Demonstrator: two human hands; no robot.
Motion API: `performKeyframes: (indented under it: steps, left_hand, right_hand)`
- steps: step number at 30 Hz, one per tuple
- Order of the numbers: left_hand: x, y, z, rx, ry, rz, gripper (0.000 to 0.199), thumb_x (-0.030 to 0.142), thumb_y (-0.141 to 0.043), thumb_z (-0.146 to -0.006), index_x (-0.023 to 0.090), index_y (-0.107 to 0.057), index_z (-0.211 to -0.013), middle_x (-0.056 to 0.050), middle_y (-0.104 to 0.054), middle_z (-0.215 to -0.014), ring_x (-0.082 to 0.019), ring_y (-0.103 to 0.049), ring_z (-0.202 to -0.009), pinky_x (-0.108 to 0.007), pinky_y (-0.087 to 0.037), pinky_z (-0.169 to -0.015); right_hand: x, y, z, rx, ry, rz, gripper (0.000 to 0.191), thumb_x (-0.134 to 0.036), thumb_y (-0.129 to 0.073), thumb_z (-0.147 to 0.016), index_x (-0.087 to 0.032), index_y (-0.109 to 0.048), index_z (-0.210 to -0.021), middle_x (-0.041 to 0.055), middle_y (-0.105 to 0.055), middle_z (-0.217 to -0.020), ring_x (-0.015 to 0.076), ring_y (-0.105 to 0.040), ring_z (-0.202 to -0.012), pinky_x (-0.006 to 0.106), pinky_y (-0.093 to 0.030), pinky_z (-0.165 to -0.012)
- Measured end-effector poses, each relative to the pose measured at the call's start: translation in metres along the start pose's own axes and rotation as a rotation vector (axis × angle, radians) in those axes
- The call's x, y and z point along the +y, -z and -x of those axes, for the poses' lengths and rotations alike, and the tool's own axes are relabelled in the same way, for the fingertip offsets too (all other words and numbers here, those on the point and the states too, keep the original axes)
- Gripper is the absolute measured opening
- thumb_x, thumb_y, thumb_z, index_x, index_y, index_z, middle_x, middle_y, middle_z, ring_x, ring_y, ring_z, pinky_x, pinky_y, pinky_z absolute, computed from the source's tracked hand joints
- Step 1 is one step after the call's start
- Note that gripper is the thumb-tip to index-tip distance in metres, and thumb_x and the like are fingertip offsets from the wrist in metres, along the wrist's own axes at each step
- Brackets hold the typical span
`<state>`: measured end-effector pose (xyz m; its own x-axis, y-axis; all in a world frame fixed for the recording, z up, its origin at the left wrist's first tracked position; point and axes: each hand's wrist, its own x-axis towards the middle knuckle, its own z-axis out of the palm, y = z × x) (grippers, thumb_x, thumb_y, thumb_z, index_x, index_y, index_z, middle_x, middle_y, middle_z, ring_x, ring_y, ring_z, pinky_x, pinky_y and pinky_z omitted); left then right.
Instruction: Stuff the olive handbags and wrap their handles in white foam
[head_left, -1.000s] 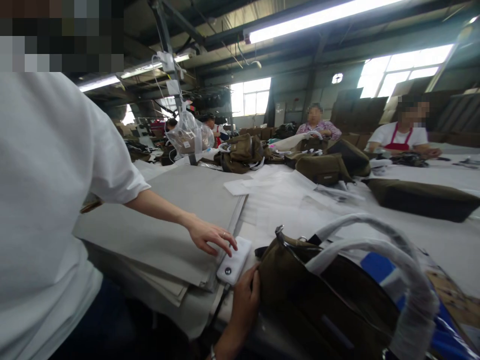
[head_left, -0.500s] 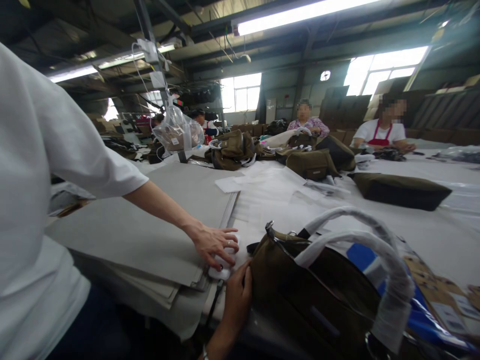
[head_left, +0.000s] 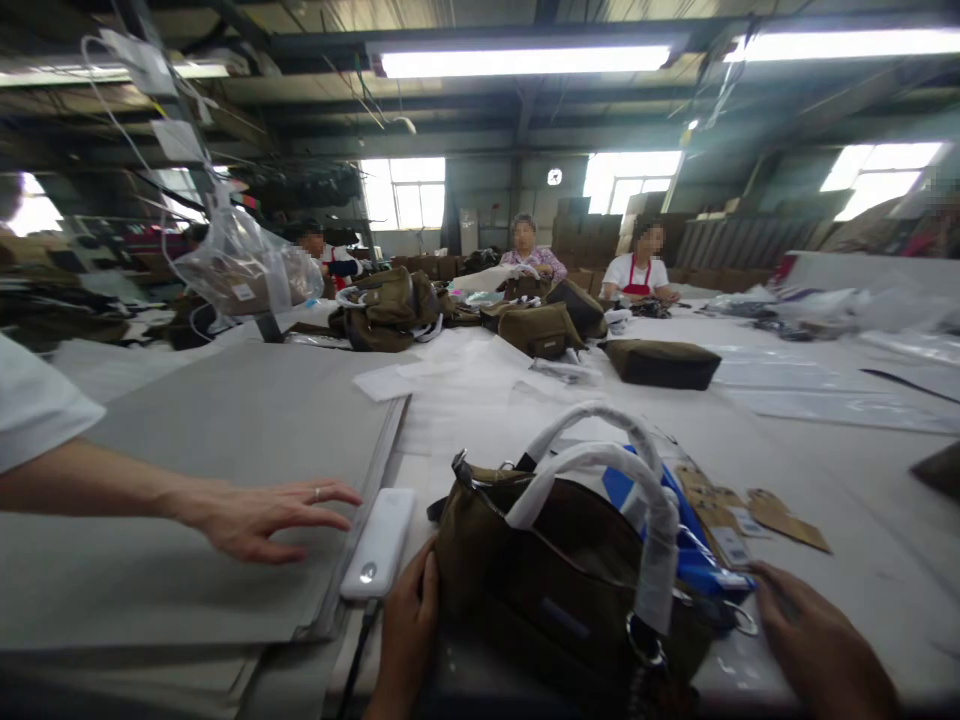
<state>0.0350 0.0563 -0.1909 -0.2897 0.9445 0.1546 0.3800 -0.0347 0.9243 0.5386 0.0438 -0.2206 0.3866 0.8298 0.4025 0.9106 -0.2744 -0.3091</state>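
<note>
An olive handbag (head_left: 555,590) with white-wrapped handles (head_left: 652,510) stands before me on the table. My left hand (head_left: 409,625) is closed on its left end, with thumb and finger close together. At the bag's right, my right hand (head_left: 821,640) is closed at the fingertips beside blue plastic (head_left: 694,565) and a metal ring (head_left: 742,618); what it pinches is unclear. Another person's hand (head_left: 262,515), wearing a ring, is spread over grey sheets, left of a white power bank (head_left: 381,545) with a black cable.
Stacked grey boards (head_left: 225,420) cover the left of the table. Brown tags (head_left: 784,520) lie at the right. Farther back are an olive pouch (head_left: 660,363), more olive bags (head_left: 390,305) and a post with clear plastic (head_left: 247,265). Several people are across the table.
The view has turned right. The other person's hand has moved left off the white power bank. My right hand now shows at the bag's right; my left hand stays at its left end.
</note>
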Motion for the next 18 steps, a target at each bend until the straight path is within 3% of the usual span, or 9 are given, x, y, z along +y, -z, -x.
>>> performKeyframes:
  steps: [3,12,18]
  left_hand:
    - [0.0,0.0,0.0,-0.002,-0.002,-0.011,0.055,0.056,-0.044,-0.095,0.019,-0.074,-0.122,-0.012,-0.072,-0.13,-0.034,-0.063,-0.128,-0.05,-0.051,-0.108]
    - [0.004,0.001,0.0,-0.004,0.012,-0.04,0.058,0.057,-0.044,-0.094,0.016,-0.073,-0.123,-0.012,-0.072,-0.13,-0.037,-0.063,-0.127,-0.055,-0.05,-0.108]
    - [-0.005,0.0,-0.002,0.004,0.032,-0.038,0.062,0.063,-0.045,-0.091,0.017,-0.074,-0.122,-0.013,-0.072,-0.129,-0.037,-0.063,-0.128,-0.054,-0.049,-0.11]
  right_hand:
    - [0.004,-0.006,0.002,-0.035,-0.036,0.01,0.066,-0.059,-0.031,-0.091,-0.016,-0.072,-0.12,0.0128,-0.07,-0.127,0.0378,-0.069,-0.111,0.051,-0.055,-0.101]
    - [0.008,-0.008,0.003,-0.014,-0.018,0.005,0.058,-0.055,-0.036,-0.091,-0.019,-0.072,-0.118,0.0112,-0.071,-0.126,0.0359,-0.071,-0.11,0.049,-0.054,-0.103]
    - [0.012,-0.018,0.002,0.011,0.099,-0.027,0.055,-0.053,-0.035,-0.09,-0.02,-0.072,-0.114,0.0101,-0.073,-0.123,0.0343,-0.069,-0.114,0.049,-0.054,-0.104]
